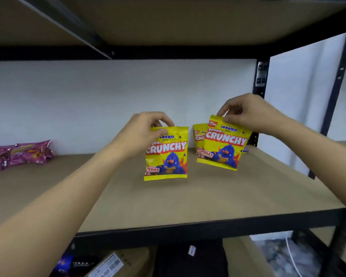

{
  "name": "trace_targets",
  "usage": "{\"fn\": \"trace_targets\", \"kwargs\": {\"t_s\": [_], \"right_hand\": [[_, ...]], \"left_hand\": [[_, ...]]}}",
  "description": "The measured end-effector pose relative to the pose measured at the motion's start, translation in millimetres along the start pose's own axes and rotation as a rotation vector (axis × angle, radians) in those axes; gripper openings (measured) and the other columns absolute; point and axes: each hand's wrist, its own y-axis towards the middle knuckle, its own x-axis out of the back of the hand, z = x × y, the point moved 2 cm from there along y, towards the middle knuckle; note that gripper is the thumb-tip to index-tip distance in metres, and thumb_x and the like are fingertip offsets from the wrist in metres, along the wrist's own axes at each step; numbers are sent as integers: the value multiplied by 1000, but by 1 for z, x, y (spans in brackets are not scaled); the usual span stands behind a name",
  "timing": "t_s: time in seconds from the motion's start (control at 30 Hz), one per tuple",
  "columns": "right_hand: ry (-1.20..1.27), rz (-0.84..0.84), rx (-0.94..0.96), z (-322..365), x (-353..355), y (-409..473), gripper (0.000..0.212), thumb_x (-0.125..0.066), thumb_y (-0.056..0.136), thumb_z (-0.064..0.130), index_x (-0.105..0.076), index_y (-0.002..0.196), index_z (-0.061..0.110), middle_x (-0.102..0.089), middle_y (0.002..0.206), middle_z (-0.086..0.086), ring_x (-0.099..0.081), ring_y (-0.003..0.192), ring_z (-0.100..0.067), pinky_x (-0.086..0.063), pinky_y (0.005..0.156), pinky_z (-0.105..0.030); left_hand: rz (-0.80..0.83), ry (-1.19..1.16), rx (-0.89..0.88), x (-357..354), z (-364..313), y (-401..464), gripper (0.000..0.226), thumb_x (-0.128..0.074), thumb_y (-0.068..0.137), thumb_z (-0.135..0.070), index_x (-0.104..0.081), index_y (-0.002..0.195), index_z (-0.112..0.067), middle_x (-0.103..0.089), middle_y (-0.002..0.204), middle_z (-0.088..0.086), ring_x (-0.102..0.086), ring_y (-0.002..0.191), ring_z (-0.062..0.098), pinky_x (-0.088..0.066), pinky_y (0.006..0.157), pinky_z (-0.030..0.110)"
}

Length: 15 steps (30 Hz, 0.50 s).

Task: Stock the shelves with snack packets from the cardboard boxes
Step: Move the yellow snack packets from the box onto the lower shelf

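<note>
My left hand (146,129) pinches the top edge of a yellow Crunchy snack packet (166,156), which hangs upright just above the brown shelf board (168,200). My right hand (248,114) pinches the top of a second yellow Crunchy packet (224,144), tilted slightly, over the shelf's right rear. Behind that packet another yellow packet (198,136) stands upright against the white back wall, partly hidden.
Purple snack packets (18,154) lie at the shelf's far left by the wall. Black uprights (259,82) frame the right end, and an upper shelf sits overhead. Below the shelf edge are a cardboard box (116,264) and dark items.
</note>
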Motion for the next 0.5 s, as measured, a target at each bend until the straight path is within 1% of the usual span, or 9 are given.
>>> {"fn": "trace_targets", "kwargs": {"t_s": [0.03,0.1,0.17,0.27,0.4,0.5], "right_hand": [[-3,19,-14,-13,1,4,16,-71,89,15,-73,92,31,-74,80,6,-70,76,-8,-56,65,-27],[-8,52,-32,-36,2,13,17,-70,90,15,-73,91,32,-74,78,7,-71,75,-8,-57,66,-29],[-14,70,-40,-56,4,22,17,-69,90,15,-73,90,32,-73,75,9,-71,72,-6,-55,66,-27],[-40,114,-45,-81,5,34,18,-68,91,16,-71,89,33,-72,76,9,-70,73,-6,-52,65,-24],[-96,218,-67,-114,1,48,18,-68,91,18,-70,86,36,-71,76,12,-69,73,-5,-49,65,-21],[-128,284,-77,-135,-1,57,25,-67,92,16,-66,84,39,-68,79,12,-67,77,-7,-45,67,-22]], "left_hand": [[8,6,1,-10,0,11,16,-65,93,-18,-69,99,-32,-70,85,-5,-70,79,6,-57,66,26],[28,13,4,-30,-1,32,16,-64,93,-17,-69,100,-31,-69,86,-4,-70,81,9,-58,68,31],[51,24,10,-49,-2,51,16,-63,94,-16,-68,100,-31,-68,87,-4,-70,83,11,-59,70,32],[67,35,24,-74,-2,77,19,-60,94,-14,-67,100,-32,-68,89,-3,-70,83,12,-59,70,33],[79,69,41,-108,9,106,21,-59,96,-13,-66,105,-31,-66,92,-2,-69,81,13,-60,71,37],[92,87,62,-131,20,123,19,-59,97,-14,-65,106,-29,-63,93,-3,-67,81,12,-60,73,36]]}}
